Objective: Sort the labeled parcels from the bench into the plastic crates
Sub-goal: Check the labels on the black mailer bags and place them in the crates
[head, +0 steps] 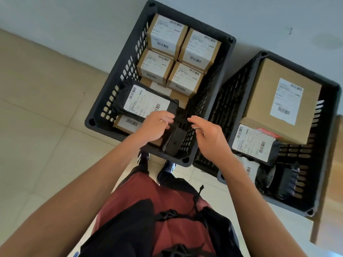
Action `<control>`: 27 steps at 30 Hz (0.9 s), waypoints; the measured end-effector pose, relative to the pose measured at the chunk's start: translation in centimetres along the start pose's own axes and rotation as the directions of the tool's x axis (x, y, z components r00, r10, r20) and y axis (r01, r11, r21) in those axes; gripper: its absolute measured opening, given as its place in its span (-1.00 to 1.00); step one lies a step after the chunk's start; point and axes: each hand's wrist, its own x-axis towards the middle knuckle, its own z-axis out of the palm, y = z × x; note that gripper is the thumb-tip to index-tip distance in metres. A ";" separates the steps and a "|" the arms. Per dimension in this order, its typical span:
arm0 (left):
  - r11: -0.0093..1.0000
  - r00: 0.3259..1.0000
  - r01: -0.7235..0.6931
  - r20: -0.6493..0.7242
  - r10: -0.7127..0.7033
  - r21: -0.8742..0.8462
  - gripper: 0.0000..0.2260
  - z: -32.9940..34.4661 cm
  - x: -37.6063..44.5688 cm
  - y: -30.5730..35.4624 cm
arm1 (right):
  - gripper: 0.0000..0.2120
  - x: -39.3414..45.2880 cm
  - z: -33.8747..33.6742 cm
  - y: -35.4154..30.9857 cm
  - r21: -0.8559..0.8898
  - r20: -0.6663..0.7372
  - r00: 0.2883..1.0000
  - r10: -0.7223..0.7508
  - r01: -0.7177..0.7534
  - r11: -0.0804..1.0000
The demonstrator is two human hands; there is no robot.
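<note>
**Both hands over the near end of the middle crate**

Head view: I'm looking almost straight down at two black plastic crates on a pale tiled floor. The first crate [118, 71] fills the upper middle of the frame. At its far end I count four small brown boxes [166, 33] with white barcode labels, packed two by two. Below them in the picture a black poly-bag parcel [146, 102] with a white label lies tilted on top of other labelled cartons, just above the hands.

My left hand [155, 127] sits at the frame's centre, over the near end of that crate, fingers curled. Its fingertips are beside the lower edge of the black parcel; I cannot tell whether they pinch it or only touch it. My right hand [207, 134] hovers just right of centre, over the crate's right wall, fingers loosely spread and holding nothing. A small dark rectangular item [175, 140] stands in the crate between the two hands.

The second crate [326, 145] takes the right side of the frame. It holds a large brown carton [282, 97] with a white label, a black labelled bag [254, 143] below it, and more bagged parcels towards the lower right.

Lower centre shows a red garment, black straps and dark shoes.
</note>
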 end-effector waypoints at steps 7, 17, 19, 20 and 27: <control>0.953 0.995 -0.013 0.103 -0.019 0.303 -0.71 -1.2 1.5 -2.1 | -0.57 1.0 0.6 -0.2 0.018 -0.021 0.987 0.158 -0.157 0.987; 0.864 0.959 0.009 0.240 -0.150 0.504 -0.74 -0.8 2.3 -3.6 | -0.54 5.8 3.8 -1.9 -0.320 0.311 0.907 0.285 -0.183 0.930; 0.836 0.930 0.008 0.304 -0.208 0.548 -0.69 -0.5 2.7 -4.1 | -0.64 7.1 5.0 -1.6 -0.407 0.346 0.876 0.336 -0.183 0.895; 0.824 0.917 0.009 0.323 -0.232 0.566 -0.68 -0.2 2.8 -4.1 | -0.70 7.7 5.5 -1.5 -0.454 0.350 0.864 0.361 -0.181 0.873; 0.785 0.886 -0.028 0.380 -0.268 0.618 -0.75 1.9 3.6 -3.8 | -0.78 9.4 6.7 -1.5 -0.570 0.370 0.824 0.429 -0.164 0.805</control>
